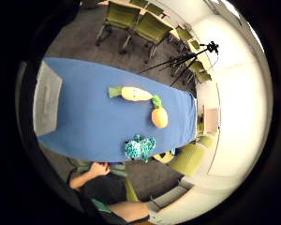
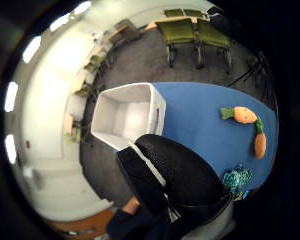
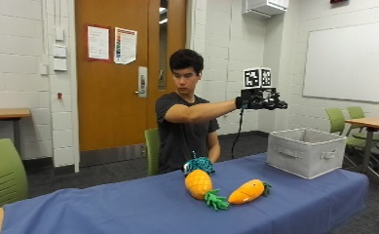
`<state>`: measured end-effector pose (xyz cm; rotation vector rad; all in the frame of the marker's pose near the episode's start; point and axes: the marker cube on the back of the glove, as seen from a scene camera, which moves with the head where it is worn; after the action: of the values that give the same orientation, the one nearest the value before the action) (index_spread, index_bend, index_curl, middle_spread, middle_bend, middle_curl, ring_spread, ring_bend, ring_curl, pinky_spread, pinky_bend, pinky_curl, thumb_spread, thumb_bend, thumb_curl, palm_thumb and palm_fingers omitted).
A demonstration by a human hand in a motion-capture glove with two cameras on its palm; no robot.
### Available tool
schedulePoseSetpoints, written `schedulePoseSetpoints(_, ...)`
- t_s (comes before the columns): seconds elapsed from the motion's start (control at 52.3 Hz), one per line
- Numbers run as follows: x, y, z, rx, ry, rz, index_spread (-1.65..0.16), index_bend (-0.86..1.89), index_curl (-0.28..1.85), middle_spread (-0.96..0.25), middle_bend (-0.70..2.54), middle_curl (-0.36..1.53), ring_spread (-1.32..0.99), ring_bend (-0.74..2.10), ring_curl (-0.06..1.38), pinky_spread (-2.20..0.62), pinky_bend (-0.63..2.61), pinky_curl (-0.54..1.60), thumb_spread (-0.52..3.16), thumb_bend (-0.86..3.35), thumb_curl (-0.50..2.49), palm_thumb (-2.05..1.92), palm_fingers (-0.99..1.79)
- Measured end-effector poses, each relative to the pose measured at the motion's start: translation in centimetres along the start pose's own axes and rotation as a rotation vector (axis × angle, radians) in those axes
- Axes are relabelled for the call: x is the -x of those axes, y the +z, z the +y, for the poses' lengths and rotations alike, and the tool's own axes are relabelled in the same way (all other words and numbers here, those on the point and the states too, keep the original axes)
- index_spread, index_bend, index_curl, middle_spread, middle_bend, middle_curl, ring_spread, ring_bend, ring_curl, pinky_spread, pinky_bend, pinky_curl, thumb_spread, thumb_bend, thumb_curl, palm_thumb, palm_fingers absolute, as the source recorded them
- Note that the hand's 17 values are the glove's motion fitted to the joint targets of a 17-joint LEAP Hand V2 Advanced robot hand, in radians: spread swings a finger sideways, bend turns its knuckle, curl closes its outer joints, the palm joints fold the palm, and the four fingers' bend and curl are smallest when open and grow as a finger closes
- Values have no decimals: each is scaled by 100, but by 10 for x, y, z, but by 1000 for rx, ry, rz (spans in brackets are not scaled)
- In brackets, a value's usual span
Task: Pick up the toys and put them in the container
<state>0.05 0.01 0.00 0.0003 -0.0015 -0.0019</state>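
I sit behind a table with a blue cloth (image 3: pixel 143 207). Three toys lie on it: a plush pineapple (image 3: pixel 199 184), an orange fruit toy with a green tip (image 3: pixel 247 191), and a teal toy (image 3: pixel 198 164) nearest my body. A grey fabric container (image 3: pixel 306 151) stands at the table's end and looks empty inside (image 2: pixel 127 115). My gloved right hand (image 3: pixel 261 100) is raised at shoulder height above the table, between the toys and the container, holding nothing, fingers (image 2: pixel 175 175) relaxed. The palm views show the pineapple (image 1: pixel 159 116), orange toy (image 1: pixel 135 93) and teal toy (image 1: pixel 139 148) far below.
Green chairs (image 3: pixel 1 173) stand near the table's other end, more chairs and a wooden table (image 3: pixel 370 122) behind the container. A tripod (image 1: pixel 187 58) stands on the carpet across the table. My bare hand (image 1: pixel 99 168) stays by the table's near edge.
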Motion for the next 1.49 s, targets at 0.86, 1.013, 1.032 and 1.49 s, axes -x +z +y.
schedulePoseSetpoints(0.86, -142, 20, 123, -2, -17, 26, -28, 21, 31, -15, 25, 29, -39, 32, 19, -11, 34, 26, 95, -12, 7, -19, 21)
schedulePoseSetpoints(1.013, -174, 65, 148, 14, 30, 14, -28, 24, 35, -15, 24, 31, -40, 30, 20, -11, 32, 27, 93, -12, 7, -19, 22)
schedulePoseSetpoints(1.032, -177, 74, 152, 20, 36, 9, -28, 24, 35, -15, 24, 31, -40, 30, 20, -11, 32, 28, 93, -13, 7, -19, 22)
schedulePoseSetpoints(1.49, -207, 220, 193, 204, 89, -65, -30, 30, 43, -16, 18, 34, -39, 19, 21, -10, 34, 32, 91, -13, 8, -19, 16)
